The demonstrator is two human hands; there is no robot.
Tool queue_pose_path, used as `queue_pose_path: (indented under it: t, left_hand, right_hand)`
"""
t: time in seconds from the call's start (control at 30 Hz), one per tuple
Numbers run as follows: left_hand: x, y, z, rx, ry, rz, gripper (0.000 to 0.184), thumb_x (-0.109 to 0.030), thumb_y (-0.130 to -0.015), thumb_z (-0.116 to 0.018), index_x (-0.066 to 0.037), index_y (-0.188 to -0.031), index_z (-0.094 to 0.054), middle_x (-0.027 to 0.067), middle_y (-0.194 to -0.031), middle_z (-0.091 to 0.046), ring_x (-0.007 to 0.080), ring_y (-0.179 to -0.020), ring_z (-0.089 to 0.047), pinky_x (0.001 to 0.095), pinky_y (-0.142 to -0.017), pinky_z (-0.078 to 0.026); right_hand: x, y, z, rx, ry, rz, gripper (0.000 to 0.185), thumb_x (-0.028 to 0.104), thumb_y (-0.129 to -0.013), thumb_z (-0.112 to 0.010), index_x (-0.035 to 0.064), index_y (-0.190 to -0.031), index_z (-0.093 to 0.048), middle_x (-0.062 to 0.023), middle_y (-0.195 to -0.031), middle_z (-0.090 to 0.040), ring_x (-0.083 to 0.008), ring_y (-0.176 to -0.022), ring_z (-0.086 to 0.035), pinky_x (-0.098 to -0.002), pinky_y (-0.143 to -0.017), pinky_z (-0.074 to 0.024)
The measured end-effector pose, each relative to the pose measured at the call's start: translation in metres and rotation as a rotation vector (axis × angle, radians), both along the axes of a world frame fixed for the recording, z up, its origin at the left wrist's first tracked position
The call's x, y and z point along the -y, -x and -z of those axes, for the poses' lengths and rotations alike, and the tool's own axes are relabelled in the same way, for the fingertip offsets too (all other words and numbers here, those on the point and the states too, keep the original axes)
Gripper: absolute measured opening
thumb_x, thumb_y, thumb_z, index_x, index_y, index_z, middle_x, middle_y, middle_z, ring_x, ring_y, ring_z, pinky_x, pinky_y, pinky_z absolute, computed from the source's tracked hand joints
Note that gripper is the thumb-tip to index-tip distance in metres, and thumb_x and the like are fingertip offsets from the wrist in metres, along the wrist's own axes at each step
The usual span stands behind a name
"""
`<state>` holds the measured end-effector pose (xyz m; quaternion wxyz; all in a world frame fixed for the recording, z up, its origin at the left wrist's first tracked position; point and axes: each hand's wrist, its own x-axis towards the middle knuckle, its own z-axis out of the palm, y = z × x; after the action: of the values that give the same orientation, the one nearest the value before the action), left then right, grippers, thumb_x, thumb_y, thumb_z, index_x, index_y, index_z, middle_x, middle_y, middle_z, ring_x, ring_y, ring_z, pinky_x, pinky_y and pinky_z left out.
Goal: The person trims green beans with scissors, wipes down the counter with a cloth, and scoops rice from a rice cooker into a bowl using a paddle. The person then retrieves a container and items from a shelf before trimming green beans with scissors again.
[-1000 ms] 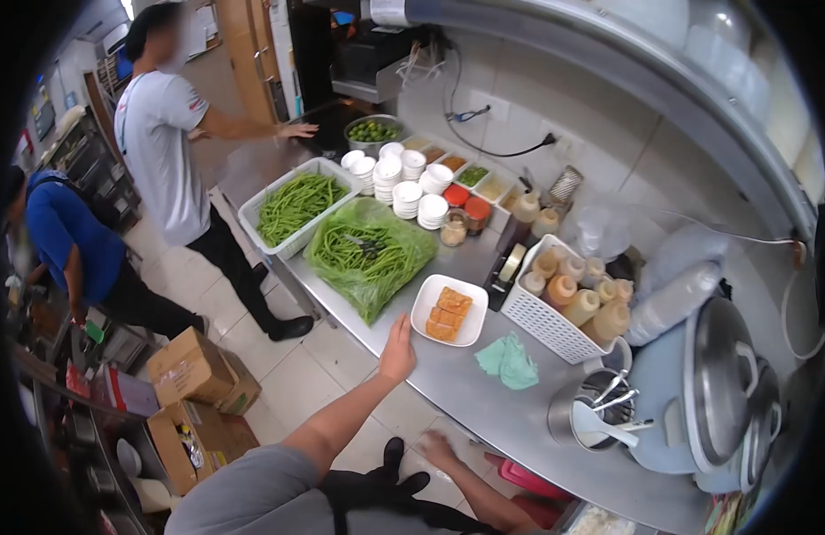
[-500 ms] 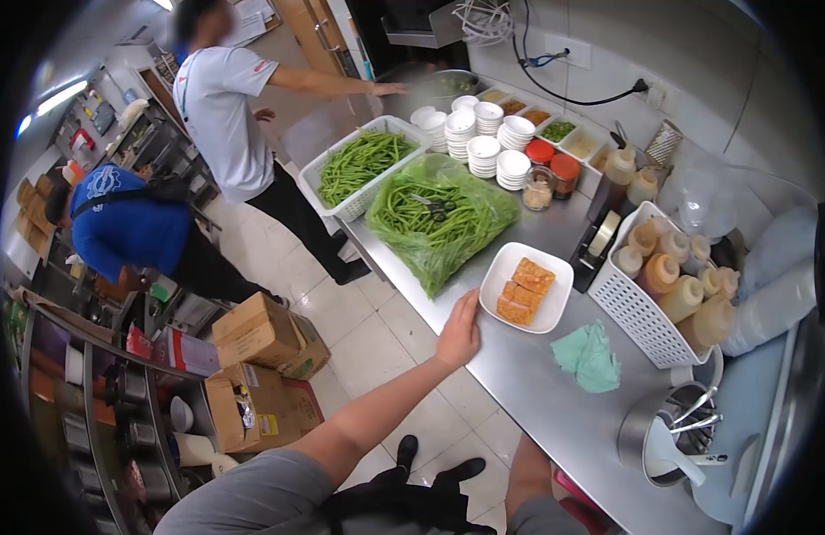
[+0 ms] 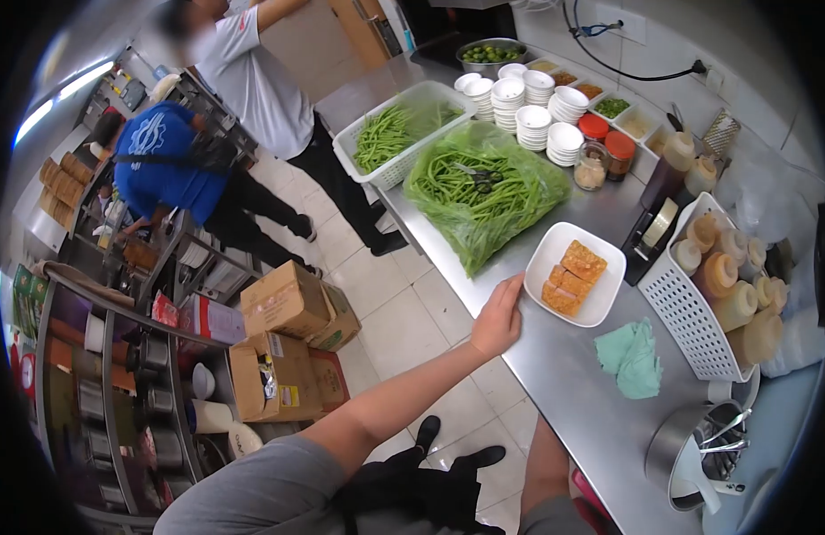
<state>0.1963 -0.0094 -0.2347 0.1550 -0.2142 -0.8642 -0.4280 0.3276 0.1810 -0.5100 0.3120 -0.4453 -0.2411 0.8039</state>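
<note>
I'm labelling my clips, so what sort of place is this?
Most likely a restaurant or other commercial kitchen: the steel counter carries stacks of small white cups, and a white basket holds several squeeze bottles.

Tabletop (image 3: 564,379): smooth metal, soft sheen. Square dish (image 3: 546,254) glossy white, ceramic or plastic, can't tell; pieces in it (image 3: 574,278) rough-crusted, a bit shiny. Green bag (image 3: 475,245) thin, crinkly, see-through plastic. Crumpled green wipe (image 3: 630,358) matt, cloth or paper unclear. Bottle basket (image 3: 689,312) perforated matt plastic. Utensil pot (image 3: 664,450) shiny metal. Boxes (image 3: 283,300) matt cardboard. Floor tiles (image 3: 386,294) smooth, glossy.
</note>
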Motion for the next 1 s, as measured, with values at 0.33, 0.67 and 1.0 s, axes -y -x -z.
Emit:
queue_pose_path:
  t: [0.33, 0.67, 1.0]
  left_hand:
    - [0.003, -0.001, -0.002, -0.048, -0.025, -0.020, 0.051, 0.005, -0.078, -0.046, -0.002, -0.128, -0.035, 0.0178, -0.096, -0.049, 0.0336, -0.086, -0.051, 0.0363, -0.075, -0.044]
    - [0.006, -0.001, -0.002, 0.060, -0.012, 0.024, 0.063, 0.007, -0.070, -0.044, -0.003, -0.131, -0.031, 0.0158, -0.104, -0.047, 0.0324, -0.094, -0.051, 0.0360, -0.078, -0.045]
    - [0.004, -0.001, -0.003, 0.016, 0.010, -0.003, 0.058, 0.005, -0.073, -0.047, -0.002, -0.130, -0.033, 0.0146, -0.097, -0.049, 0.0299, -0.087, -0.052, 0.0344, -0.072, -0.046]
  right_hand:
    - [0.006, 0.008, -0.001, 0.000, 0.004, -0.041, 0.032, 0.011, -0.076, -0.050, -0.0013, -0.105, -0.056, -0.0201, -0.102, -0.057, -0.0354, -0.096, -0.052, -0.0466, -0.088, -0.0390]
    - [0.009, 0.011, 0.000, 0.003, 0.004, -0.081, 0.032, 0.013, -0.078, -0.050, -0.0006, -0.106, -0.055, -0.0186, -0.104, -0.057, -0.0341, -0.098, -0.052, -0.0458, -0.090, -0.0387]
    - [0.012, 0.009, -0.002, -0.030, 0.034, -0.087, 0.033, 0.015, -0.079, -0.050, 0.0001, -0.108, -0.054, -0.0172, -0.105, -0.057, -0.0327, -0.100, -0.052, -0.0449, -0.091, -0.0385]
